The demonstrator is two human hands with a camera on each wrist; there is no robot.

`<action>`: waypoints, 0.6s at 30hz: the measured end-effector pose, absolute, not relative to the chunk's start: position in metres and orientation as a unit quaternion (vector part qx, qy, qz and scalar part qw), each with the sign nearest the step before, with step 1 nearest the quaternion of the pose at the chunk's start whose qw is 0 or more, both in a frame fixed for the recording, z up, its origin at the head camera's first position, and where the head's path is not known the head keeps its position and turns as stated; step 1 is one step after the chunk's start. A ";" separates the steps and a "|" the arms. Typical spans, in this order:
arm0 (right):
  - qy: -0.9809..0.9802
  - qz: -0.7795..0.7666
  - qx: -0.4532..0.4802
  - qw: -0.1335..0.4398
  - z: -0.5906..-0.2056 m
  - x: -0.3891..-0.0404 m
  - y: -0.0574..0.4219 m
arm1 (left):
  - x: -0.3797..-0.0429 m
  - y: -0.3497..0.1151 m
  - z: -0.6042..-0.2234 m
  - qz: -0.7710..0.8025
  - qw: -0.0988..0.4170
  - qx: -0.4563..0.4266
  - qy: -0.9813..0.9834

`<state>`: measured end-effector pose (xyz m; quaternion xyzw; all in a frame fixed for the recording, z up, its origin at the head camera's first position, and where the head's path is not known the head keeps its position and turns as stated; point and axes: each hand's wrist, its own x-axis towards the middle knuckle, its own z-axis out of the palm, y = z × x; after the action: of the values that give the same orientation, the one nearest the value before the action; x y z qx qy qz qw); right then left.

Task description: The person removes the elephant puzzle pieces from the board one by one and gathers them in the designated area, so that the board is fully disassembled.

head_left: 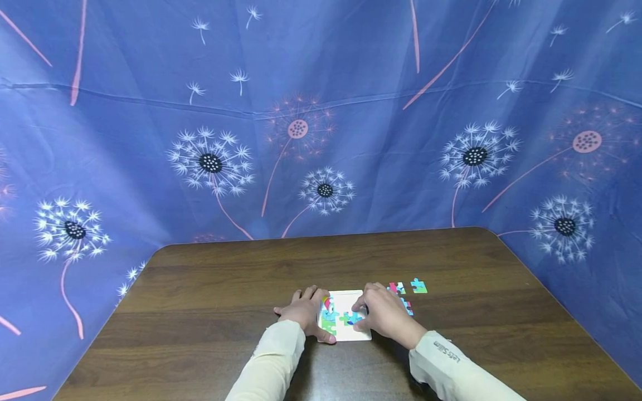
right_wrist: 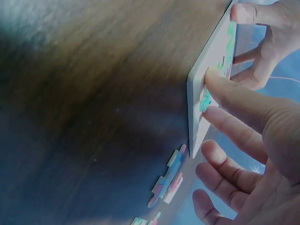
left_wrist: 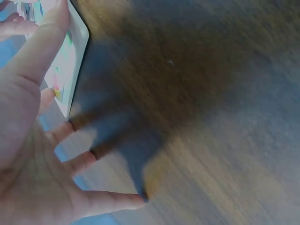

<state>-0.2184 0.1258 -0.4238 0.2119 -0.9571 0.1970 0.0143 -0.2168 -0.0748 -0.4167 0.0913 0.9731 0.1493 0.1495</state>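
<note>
Backdrop: blue cloth (head_left: 371, 128) with dandelion print, standing behind the desk's far edge.
Desk (head_left: 225, 278): brown wood grain, far corners rounded.
Sleeves: cream, on both arms; lettering on the right cuff (head_left: 443, 356).
Left hand (head_left: 303, 313): fingers fanned out. Thumb lies over the near left corner of the puzzle board; little finger stands out over the desk, well away from the board's left edge.
Right hand (head_left: 386, 313): thumb and forefinger pinch a blue-green piece over the board; the other three fingers are loosely bent, away from it.
Puzzle board (head_left: 346, 301): white, flat on the desk between the hands, well in from the far edge.
Fitted pieces (head_left: 329, 315): column along the board's left edge, red and blue toward the far corner, green toward the near one.
Loose pieces: three on the desk, beyond the board's right edge. Pink (head_left: 396, 288) and blue-and-green (head_left: 418, 285) lie farther back; blue-and-red (head_left: 407, 306) lies nearer, beside the right hand.
Blue-green piece (head_left: 350, 318): near the board's middle, partly hidden by fingers; cannot tell whether it is seated.
</note>
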 end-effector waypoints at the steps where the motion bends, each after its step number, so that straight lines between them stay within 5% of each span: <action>1: -0.957 0.197 0.214 0.017 -0.424 -0.218 0.125 | -0.216 -0.076 -0.416 0.155 0.140 0.098 0.973; 7: -0.953 0.196 0.229 0.025 -0.424 -0.219 0.123 | -0.212 -0.085 -0.418 0.175 0.112 0.109 0.972; 18: -0.954 0.192 0.230 0.026 -0.423 -0.217 0.126 | -0.207 -0.092 -0.415 0.185 0.142 0.059 0.971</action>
<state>-0.2173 0.1256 -0.4228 0.2300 -0.9537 0.1919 0.0255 -0.2068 -0.0922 -0.4154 0.0595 0.9706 0.1854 0.1417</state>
